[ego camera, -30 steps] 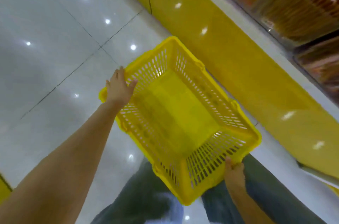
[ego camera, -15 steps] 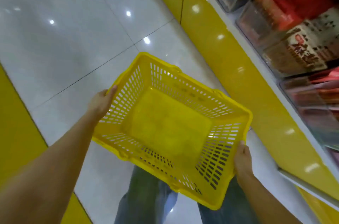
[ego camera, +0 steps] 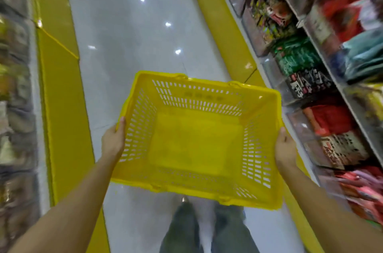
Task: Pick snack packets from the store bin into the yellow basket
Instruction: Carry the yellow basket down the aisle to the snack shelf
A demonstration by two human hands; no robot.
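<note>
I hold an empty yellow basket (ego camera: 207, 89) level in front of me, above the floor. My left hand (ego camera: 113, 142) grips its left rim, thumb over the edge. My right hand (ego camera: 285, 149) grips the right rim. Nothing lies inside the basket. Clear store bins (ego camera: 298, 105) full of snack packets (ego camera: 329, 120) line the shelves on my right, red, green and black-and-white packs among them, blurred by motion.
A glossy white tiled aisle (ego camera: 124, 35) runs ahead between yellow shelf bases (ego camera: 60, 91). More blurred shelves of goods stand on the left (ego camera: 14, 87). My legs in dark trousers (ego camera: 207, 230) show below the basket.
The view has swung up and round to face down the aisle. The basket has turned square to me and both hands now grip its side rims; the right-hand bins came into view.
</note>
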